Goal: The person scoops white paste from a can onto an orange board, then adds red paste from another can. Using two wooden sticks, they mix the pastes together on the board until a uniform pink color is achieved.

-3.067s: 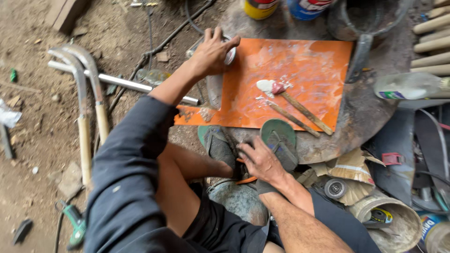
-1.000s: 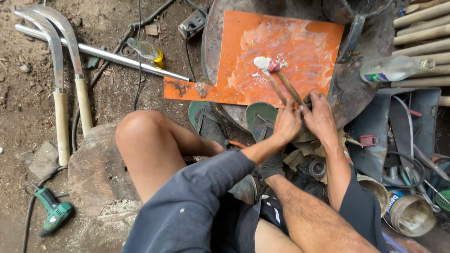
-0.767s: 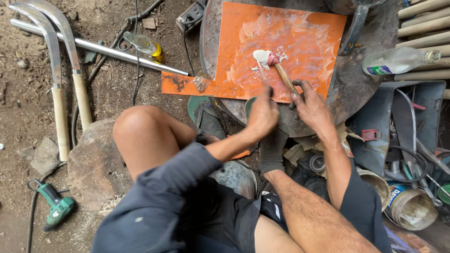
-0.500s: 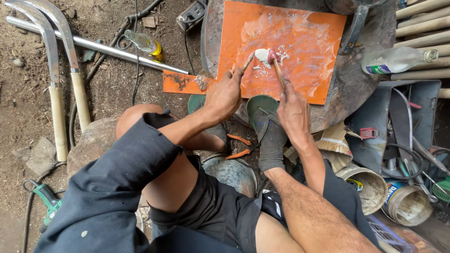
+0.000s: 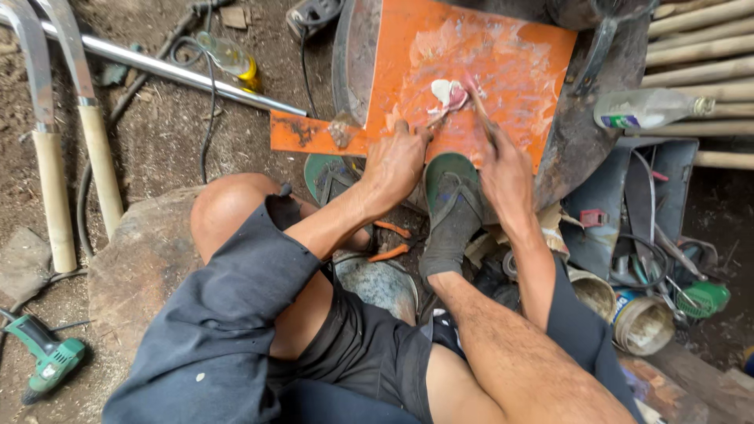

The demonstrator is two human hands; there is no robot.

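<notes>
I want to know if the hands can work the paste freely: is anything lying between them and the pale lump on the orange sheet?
Nothing visible does. The left hand and right hand each hold a stick whose tip already meets the pale lump on the orange sheet.

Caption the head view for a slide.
Both hands, left hand and right hand, work sticks into pale paste on an orange board.

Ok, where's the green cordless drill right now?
In the head view, the green drill lies on the dirt at the bottom left, past the flat stone and below the two wooden-handled blades.
</notes>
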